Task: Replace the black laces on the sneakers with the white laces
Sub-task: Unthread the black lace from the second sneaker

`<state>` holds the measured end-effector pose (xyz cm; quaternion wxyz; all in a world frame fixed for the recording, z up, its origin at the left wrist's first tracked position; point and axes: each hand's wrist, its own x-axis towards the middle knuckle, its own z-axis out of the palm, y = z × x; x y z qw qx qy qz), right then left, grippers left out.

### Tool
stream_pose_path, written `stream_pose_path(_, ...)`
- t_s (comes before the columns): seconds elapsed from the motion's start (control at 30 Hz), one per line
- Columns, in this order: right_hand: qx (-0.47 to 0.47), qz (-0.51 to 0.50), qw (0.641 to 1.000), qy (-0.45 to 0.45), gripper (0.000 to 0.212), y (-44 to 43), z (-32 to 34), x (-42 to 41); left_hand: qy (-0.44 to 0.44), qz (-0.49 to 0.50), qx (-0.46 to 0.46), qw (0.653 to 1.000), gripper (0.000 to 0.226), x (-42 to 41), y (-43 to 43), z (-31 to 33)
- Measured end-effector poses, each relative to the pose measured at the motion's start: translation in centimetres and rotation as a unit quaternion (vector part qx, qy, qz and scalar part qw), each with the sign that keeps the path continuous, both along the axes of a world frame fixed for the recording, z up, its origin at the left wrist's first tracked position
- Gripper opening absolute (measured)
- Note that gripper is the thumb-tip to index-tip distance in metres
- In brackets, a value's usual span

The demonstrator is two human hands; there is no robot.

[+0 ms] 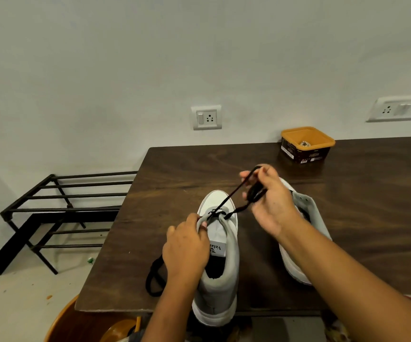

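A grey and white sneaker (220, 275) stands on the dark wooden table (175, 174), heel toward me. My left hand (186, 248) grips its left eyelet edge near the toe end. My right hand (267, 201) holds a gathered black lace (226, 202) raised above the toe; the lace runs taut down to the lowest eyelets. A second sneaker (305, 208) lies behind my right forearm, mostly hidden. Another black lace (154, 277) lies loose on the table left of the first sneaker. No white laces can be made out.
An orange-rimmed tub (306, 144) sits at the back of the table near the wall. A black metal rack (59, 211) stands on the floor to the left. An orange bucket (61, 327) is below the table's front left corner.
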<state>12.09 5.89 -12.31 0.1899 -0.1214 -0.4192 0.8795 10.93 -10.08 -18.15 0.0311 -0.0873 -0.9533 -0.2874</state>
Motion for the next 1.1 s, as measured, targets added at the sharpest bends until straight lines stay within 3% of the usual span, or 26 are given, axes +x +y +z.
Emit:
stream_pose_path(0.07,-0.082,-0.006,0.996,0.027,0.028,1.0,0.7,0.2,0.009,0.003,-0.010,1.000,0.023,0.0,0.0,0.0)
stream_pose_path(0.13,-0.096,0.008,0.995,0.021,0.029,1.6,0.7,0.4,0.018,0.006,-0.017,1.000,0.023,0.1,0.0,0.0)
stream_pose_path(0.2,0.020,0.039,0.999,-0.031,0.030,1.9,0.6,0.3,0.023,0.006,-0.014,1.000,0.024,0.1,0.0,0.0)
stream_pose_path(0.23,0.171,0.060,0.980,-0.076,0.030,2.0,0.4,0.3,0.025,0.002,-0.011,1.000,0.024,0.1,0.0,-0.1)
stream_pose_path(0.27,0.370,0.078,0.918,-0.120,0.028,2.0,0.2,0.3,0.025,-0.004,-0.008,1.000,0.025,0.1,0.1,-0.1)
stream_pose_path(0.3,0.552,0.093,0.816,-0.145,0.023,1.8,-0.2,0.3,0.026,-0.009,-0.006,1.000,0.026,0.0,0.1,-0.2)
stream_pose_path(0.33,0.673,0.109,0.715,-0.153,0.016,1.3,-0.7,0.3,0.027,-0.012,-0.002,1.000,0.027,0.0,0.1,-0.2)
stream_pose_path(0.37,0.740,0.121,0.641,-0.162,0.016,0.5,-1.3,0.4,0.028,-0.012,0.004,1.000,0.027,0.0,0.1,-0.2)
stream_pose_path(0.4,0.776,0.125,0.593,-0.173,0.023,-0.5,-1.8,0.6,0.027,-0.012,0.010,1.000,0.026,0.0,0.1,-0.2)
stream_pose_path(0.47,0.802,0.108,0.560,-0.177,0.032,-2.2,-2.7,0.7,0.026,-0.016,0.022,0.999,0.025,0.0,0.2,-0.2)
stream_pose_path(0.53,0.794,0.091,0.577,-0.168,0.027,-2.6,-3.0,0.5,0.026,-0.018,0.030,0.999,0.025,0.0,0.2,-0.3)
stream_pose_path(0.63,0.729,0.110,0.660,-0.146,0.015,-2.2,-3.1,0.1,0.030,-0.011,0.036,0.999,0.024,0.1,0.1,-0.3)
stream_pose_path(0.7,0.582,0.097,0.797,-0.127,0.017,-2.1,-2.4,0.1,0.034,-0.003,0.040,0.999,0.023,0.0,0.0,-0.3)
stream_pose_path(0.77,0.338,0.041,0.934,-0.106,0.023,-1.4,-0.5,0.1,0.034,0.002,0.041,0.999,0.022,-0.1,0.0,-0.4)
stream_pose_path(0.83,0.158,-0.017,0.986,-0.058,0.024,0.8,1.8,0.4,0.037,0.006,0.040,0.999,0.021,-0.1,0.0,-0.4)
stream_pose_path(0.9,0.089,-0.033,0.995,-0.034,0.024,3.2,3.4,0.8,0.052,0.007,0.037,0.998,0.020,0.0,0.1,-0.6)
stream_pose_path(0.97,0.108,-0.024,0.991,-0.075,0.024,4.1,3.4,1.0,0.074,-0.003,0.035,0.997,0.024,-0.2,0.2,-0.7)
stream_pose_path(1.03,0.222,-0.027,0.961,-0.165,0.026,4.1,2.0,0.7,0.083,-0.037,0.040,0.995,0.033,-0.4,0.3,-0.8)
stream_pose_path(1.1,0.450,-0.021,0.861,-0.236,0.027,4.1,0.1,0.0,0.075,-0.066,0.043,0.994,0.037,-0.5,0.3,-0.8)
